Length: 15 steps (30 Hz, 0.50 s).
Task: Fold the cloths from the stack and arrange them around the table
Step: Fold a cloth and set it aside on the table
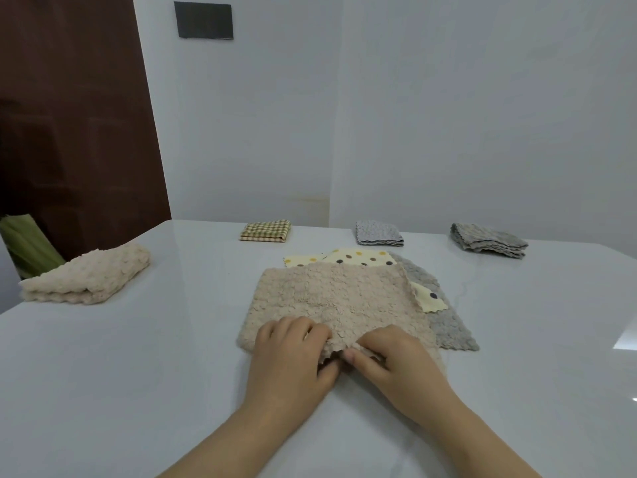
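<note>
The left hand (pixel 293 353) and right hand (pixel 396 357) each pinched the beige cloth (pixel 331 298)'s near edge atop the stack (pixel 446 324) on the table (pixel 138 374).

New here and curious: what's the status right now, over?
Left hand, right hand pinching near edge of beige fluffy cloth. It lies atop polka-dot cloth and grey cloth. Folded checked cloth already at far edge. Nothing blocking.

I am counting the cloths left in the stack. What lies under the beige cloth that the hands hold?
Past the beige cloth, at its far edge and right corner, cream dotted cloth shows; a grey fluffy cloth lies lowest. Anything more is covered.
</note>
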Tool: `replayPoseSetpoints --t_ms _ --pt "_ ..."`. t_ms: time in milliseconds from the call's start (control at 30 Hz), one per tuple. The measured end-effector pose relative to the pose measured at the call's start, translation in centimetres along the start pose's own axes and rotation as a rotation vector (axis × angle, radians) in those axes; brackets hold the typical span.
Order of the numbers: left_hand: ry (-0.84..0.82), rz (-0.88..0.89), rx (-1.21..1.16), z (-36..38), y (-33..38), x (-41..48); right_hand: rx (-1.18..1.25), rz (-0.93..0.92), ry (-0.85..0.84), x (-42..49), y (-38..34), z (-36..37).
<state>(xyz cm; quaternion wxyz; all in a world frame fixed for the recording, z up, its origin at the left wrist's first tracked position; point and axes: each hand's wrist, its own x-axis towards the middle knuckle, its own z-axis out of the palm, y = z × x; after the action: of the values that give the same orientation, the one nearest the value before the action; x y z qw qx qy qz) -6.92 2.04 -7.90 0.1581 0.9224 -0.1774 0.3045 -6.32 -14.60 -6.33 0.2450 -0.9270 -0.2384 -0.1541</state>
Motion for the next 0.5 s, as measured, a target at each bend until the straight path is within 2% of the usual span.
replayPoseSetpoints --t_ms 100,267,400,500 --pt "0.083 0.050 0.011 0.1 -0.4 0.4 0.004 0.007 0.006 -0.1 0.1 -0.1" --pt "0.184 0.018 -0.005 -0.8 -2.3 0.8 -0.024 0.013 0.066 -0.4 0.4 -1.1" --pt "0.153 -0.078 0.032 -2.0 -4.5 1.0 -0.064 0.065 0.037 -0.6 1.0 -1.9" --pt "0.059 -0.221 -0.082 -2.6 -5.0 1.0 -0.078 0.151 -0.022 -0.7 1.2 -2.6"
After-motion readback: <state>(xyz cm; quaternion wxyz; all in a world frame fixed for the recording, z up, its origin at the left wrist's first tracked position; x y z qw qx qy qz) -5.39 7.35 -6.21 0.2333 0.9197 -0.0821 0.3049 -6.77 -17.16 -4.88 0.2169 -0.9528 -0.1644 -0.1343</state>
